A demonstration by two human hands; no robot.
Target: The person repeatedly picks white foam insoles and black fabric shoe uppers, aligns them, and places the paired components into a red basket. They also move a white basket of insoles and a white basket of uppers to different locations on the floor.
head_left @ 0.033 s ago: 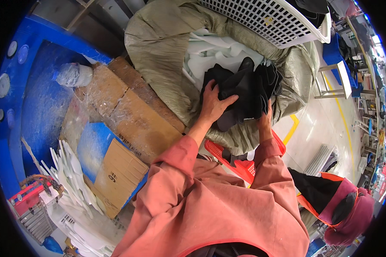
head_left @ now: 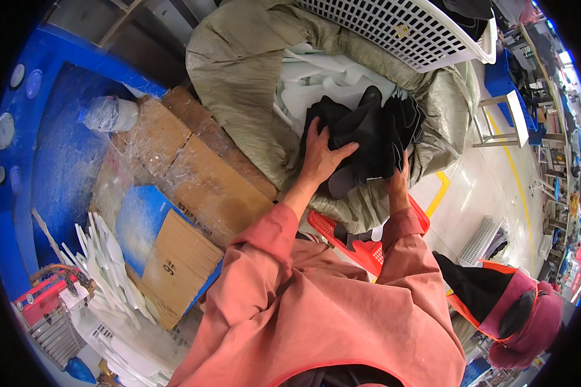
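A bundle of thin black cut-out pieces (head_left: 365, 138) with rounded ends lies over the sack's mouth, its right part fanned into layers. From the left, my left hand (head_left: 325, 155) grips it, with the thumb across the top and the fingers on its left edge. My right hand (head_left: 399, 177) holds the layered right side; most of its fingers are hidden by the pieces. Under and behind the bundle, flat white pieces (head_left: 326, 77) fill a wide grey-green woven sack (head_left: 235, 84) with a rolled-down rim.
A white perforated basket (head_left: 394, 29) stands at the sack's far side. Below the sack is a red basket (head_left: 368, 255). Cardboard (head_left: 206, 187) and a plastic-wrapped bottle (head_left: 113, 113) lie at left, with white strips (head_left: 110, 258) nearer me. Another person (head_left: 519, 313) is at lower right.
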